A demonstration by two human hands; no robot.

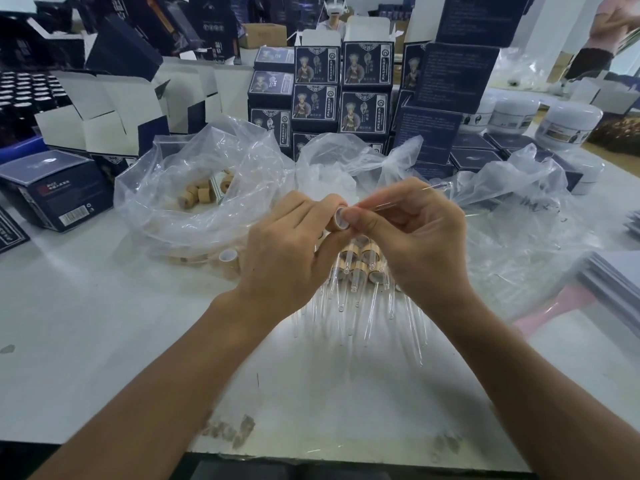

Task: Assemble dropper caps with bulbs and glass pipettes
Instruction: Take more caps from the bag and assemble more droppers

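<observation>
- Nearest, two bare forearms reach from the near edge over the white tabletop.
- Just beyond the wrists, a pile of finished droppers lies on the tabletop, wooden collars at the far end and clear glass pipettes fanning toward the near edge.
- Above that pile, the left hand grips a wooden dropper cap with curled fingers, its white-lined open end turned to the right.
- The right hand pinches a glass pipette between thumb and fingers; one end is at the cap's mouth and the rest slants up and to the far right.
- Left of the hands, a loose cap lies on the tabletop beside a clear plastic bag holding more wooden caps.
- Farther right, another crumpled clear bag spreads across the tabletop.
- At the far side stand stacked dark blue printed boxes, open white-lined cartons on the left and white jars on the right.
</observation>
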